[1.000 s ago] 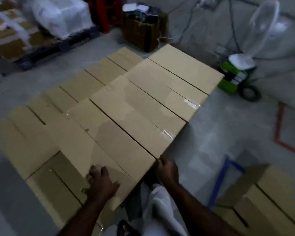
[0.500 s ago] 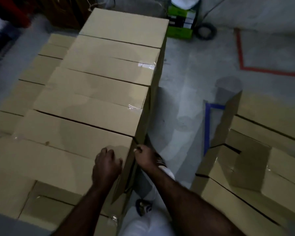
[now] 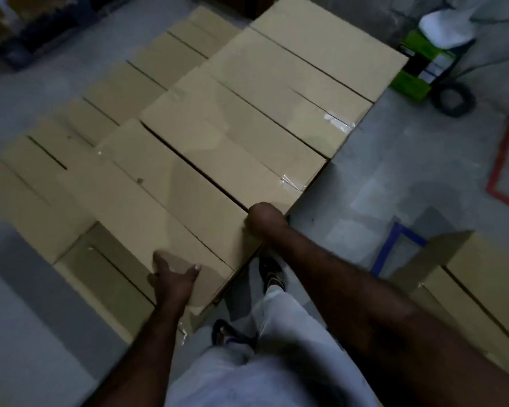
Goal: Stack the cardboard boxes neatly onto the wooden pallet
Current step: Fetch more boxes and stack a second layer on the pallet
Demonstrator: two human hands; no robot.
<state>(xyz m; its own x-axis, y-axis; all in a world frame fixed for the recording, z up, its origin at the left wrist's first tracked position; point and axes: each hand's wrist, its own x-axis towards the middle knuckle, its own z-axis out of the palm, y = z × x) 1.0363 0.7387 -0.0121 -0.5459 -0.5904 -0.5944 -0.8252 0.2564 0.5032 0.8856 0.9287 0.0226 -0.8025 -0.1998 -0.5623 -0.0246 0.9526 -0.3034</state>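
Several tan cardboard boxes lie packed side by side in two levels; the pallet beneath them is hidden. The nearest upper box [image 3: 171, 207] runs diagonally toward me. My left hand [image 3: 174, 279] lies on its near end with fingers spread and thumb out. My right hand [image 3: 263, 217] is at the box's right corner, fingers curled over the edge and out of sight. The neighbouring box [image 3: 232, 148] touches it along a dark seam. A lower layer of boxes [image 3: 80, 133] shows to the left.
More cardboard boxes [image 3: 482, 289] stand at the right on the grey concrete floor. Blue tape [image 3: 394, 245] and red tape [image 3: 503, 160] mark the floor. A green and white item [image 3: 420, 66] and a dark cable coil [image 3: 453, 98] lie at the back right.
My view swung left. My left hand slid toward the near end of the box and spread out. My right hand stayed at the box's right corner.
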